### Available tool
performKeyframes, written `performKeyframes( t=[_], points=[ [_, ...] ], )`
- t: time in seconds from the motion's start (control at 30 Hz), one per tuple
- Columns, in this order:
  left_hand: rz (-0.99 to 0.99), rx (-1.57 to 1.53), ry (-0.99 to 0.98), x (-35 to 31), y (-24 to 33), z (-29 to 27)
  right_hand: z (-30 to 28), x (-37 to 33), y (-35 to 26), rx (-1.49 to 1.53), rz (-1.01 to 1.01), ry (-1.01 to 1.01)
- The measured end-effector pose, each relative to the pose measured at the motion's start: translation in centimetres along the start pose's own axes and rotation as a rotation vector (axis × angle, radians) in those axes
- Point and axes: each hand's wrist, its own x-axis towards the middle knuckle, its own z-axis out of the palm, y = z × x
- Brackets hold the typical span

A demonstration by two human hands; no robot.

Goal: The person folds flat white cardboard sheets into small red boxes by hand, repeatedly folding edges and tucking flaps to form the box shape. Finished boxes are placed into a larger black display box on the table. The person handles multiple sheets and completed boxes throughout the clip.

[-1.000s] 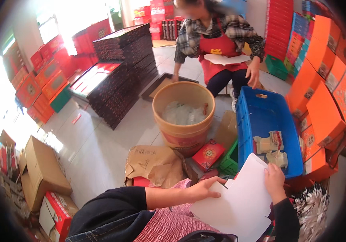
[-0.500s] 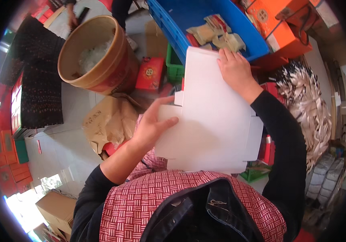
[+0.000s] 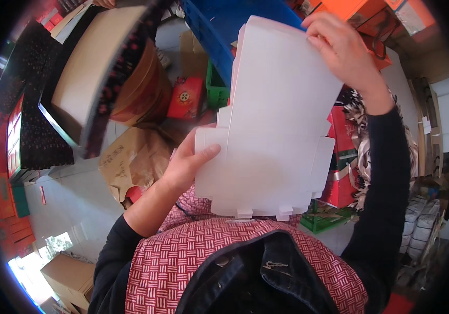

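Observation:
A white unfolded box blank (image 3: 271, 120) with cut flaps is tilted up in front of my body. Layered tabs (image 3: 244, 214) at its lower edge suggest several blanks lying together. My left hand (image 3: 195, 157) grips the left side, thumb on the white face and fingers behind it. At the upper right corner, my right hand (image 3: 339, 49) has its fingers bent closed around the edge of the blank. The far side of the blank is hidden.
Beyond the blank is a blue crate (image 3: 224, 31). At the left, a large dark patterned open box (image 3: 93, 68) covers part of a brown bucket (image 3: 143, 94). A red box (image 3: 185, 98), crumpled brown paper (image 3: 141, 157) and beige ribbons (image 3: 363, 152) surround me.
My right hand has gone from lying flat on the blank to gripping its upper right corner, higher and further right. The blank has risen. A dark patterned box has appeared over the bucket.

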Motion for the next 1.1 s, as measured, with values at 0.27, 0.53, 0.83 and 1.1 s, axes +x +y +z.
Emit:
performKeyframes(
  t=[0.27, 0.53, 0.83, 1.1],
  points=[
    [0.887, 0.374, 0.21, 2.5, 4.1, 1.6, -2.3, -1.0, -4.7, -0.374, -0.293, -0.02],
    [0.533, 1.316, -0.267, 8.5, 18.2, 8.6, -3.3, -1.9, -7.4, -0.143, -0.172, -0.122],
    [0.455, -0.207, -0.79, 11.9, 10.5, 2.0, -16.7, 3.0, -5.3, -0.019, 0.593, 0.382],
    [0.426, -0.558, -0.814, 5.2, 8.5, 0.5, -7.3, -11.7, -4.4, 0.972, 1.181, 0.415]
  ],
)
